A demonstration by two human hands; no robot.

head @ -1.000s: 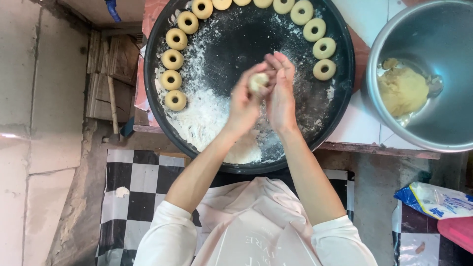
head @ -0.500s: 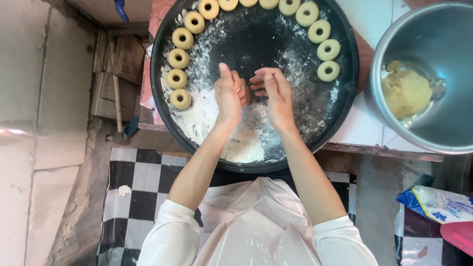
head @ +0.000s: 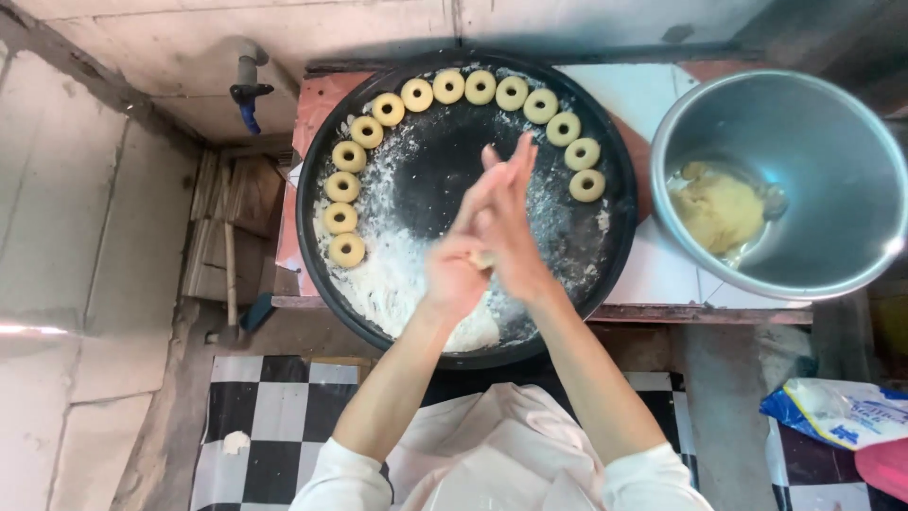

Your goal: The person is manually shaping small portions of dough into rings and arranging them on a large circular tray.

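In the head view, the left hand [head: 461, 270] and the right hand [head: 511, 222] are pressing flat together over the big round black tray [head: 619, 237], squeezing a small pale lump of dough [head: 483, 258] that is mostly hiding between the blurry palms. Little dough rings [head: 448, 86] are sitting along the tray's floury rim. A shiny metal bowl [head: 813, 123] with yellow dough is sitting beside the tray, its far side cut off.
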